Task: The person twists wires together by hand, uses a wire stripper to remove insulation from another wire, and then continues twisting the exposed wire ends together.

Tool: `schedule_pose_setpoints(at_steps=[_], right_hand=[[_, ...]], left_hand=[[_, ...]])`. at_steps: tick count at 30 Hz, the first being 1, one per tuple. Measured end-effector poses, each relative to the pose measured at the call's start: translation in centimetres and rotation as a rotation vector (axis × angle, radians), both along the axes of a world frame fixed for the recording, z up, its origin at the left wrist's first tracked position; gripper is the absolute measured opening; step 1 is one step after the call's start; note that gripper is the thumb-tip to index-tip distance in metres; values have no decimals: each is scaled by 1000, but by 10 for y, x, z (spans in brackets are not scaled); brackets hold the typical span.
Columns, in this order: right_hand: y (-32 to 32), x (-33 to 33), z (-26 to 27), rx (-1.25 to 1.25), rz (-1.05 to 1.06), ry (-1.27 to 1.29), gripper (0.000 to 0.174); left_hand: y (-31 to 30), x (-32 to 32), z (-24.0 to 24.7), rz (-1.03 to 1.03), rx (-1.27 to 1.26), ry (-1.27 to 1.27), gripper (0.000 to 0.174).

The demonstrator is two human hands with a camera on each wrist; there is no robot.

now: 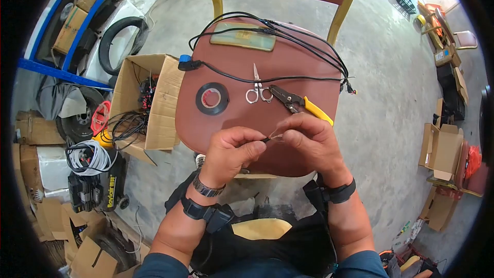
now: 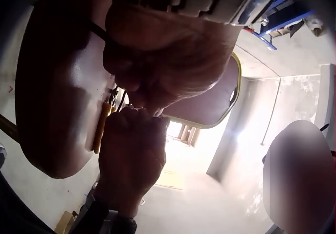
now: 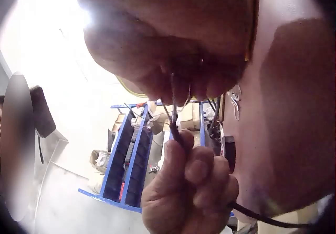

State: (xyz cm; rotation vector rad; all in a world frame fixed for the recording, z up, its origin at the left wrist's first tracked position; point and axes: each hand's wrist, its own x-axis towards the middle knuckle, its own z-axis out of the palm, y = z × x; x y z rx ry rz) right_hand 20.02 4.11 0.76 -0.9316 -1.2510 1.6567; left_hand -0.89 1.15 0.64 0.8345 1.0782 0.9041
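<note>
Over the front of a brown chair seat (image 1: 247, 164), both hands meet at the stripped end of a black cable. My left hand (image 1: 231, 154) grips the cable (image 3: 268, 222) close to its end, which pokes out past the thumb in the right wrist view. Thin wires (image 3: 174, 95) fan out from it, and my right hand (image 1: 315, 141) pinches them between thumb and fingers. Just beyond the hands lie wire strippers (image 1: 301, 104) with yellow handles, small scissors (image 1: 257, 90) and a roll of black tape (image 1: 212, 99). The left wrist view is dark and hides the wires behind the fingers.
Looped black cable (image 1: 309, 45) with a blue-ended plug (image 1: 186, 63) lies across the seat, by a flat greenish case (image 1: 243, 37). Left of the chair stands an open cardboard box (image 1: 163, 105) with cables, near a black compressor (image 1: 110, 188). More boxes (image 1: 441, 146) stand right.
</note>
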Motion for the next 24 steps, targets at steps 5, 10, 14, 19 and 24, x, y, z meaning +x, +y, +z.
schedule_pose_setpoints(at_steps=[5, 10, 14, 19, 24], right_hand=[[-3, -1, -10, 64, 7, -98, 14], [-4, -3, -11, -88, 14, 7, 16], [-7, -10, -1, -13, 16, -18, 18], [-8, -11, 4, 7, 11, -107, 16], [-9, -11, -9, 96, -24, -224, 13]], left_hand=[[0, -2, 0, -2, -49, -83, 15], [1, -3, -6, 39, -63, -181, 15], [0, -1, -8, 70, -76, -213, 15], [-1, 1, -4, 80, -91, -169, 14], [-3, 4, -6, 77, -98, -212, 13]])
